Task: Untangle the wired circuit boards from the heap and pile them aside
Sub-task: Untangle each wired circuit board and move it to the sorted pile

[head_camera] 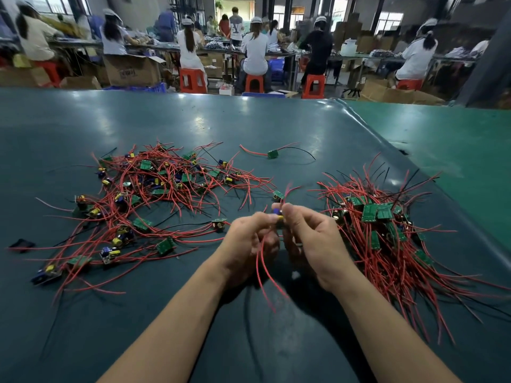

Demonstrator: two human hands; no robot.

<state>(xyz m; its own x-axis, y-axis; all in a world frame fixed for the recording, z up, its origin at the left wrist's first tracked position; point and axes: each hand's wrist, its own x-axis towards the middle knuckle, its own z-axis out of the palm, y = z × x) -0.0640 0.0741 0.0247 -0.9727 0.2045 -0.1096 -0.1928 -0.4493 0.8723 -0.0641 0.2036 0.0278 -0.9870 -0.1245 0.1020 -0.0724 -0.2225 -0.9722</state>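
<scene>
Fingertips of left hand (249, 236) and right hand (312, 239) pinch one wired circuit board (278, 214) above the green table (249, 128); tangled heap (154, 197) lies left; sorted pile (384, 230) right.

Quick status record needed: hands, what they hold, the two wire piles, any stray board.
left hand: pinching the held board
right hand: pinching the same board
held board: blue and yellow parts, red leads hanging down, above the table
tangled heap: left, spread loose
sorted pile: right, boards bunched, leads fanned out
stray board: alone, far centre
table: dark green mat
</scene>
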